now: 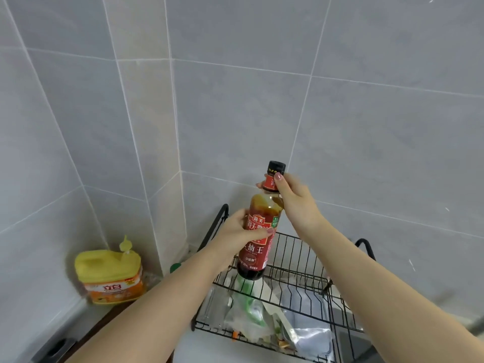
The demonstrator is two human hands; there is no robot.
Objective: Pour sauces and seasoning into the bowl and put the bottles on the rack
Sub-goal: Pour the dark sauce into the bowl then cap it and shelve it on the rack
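Both your hands are on the soy sauce bottle. Your left hand wraps the body at the red label, thumb across the front and fingers curled behind. Your right hand pinches the neck on its red collar, just below the black cap. The cap is on.

The bottle stands near upright, with the top leaning slightly right. The dark sauce fills the lower part, and the shoulder shows amber film on the glass.

The bottle sits in front of the black wire rack in this view, with its base over the rack's front-left area. I cannot tell if the base touches anything or hangs free.

The rack stands against the grey tiled wall, near the corner. It holds clear plastic bags, one with green print, and a silver foil pouch at the front right.

A yellow jug with an orange label sits in the wall corner, well left of the rack. Your left forearm crosses between the two.
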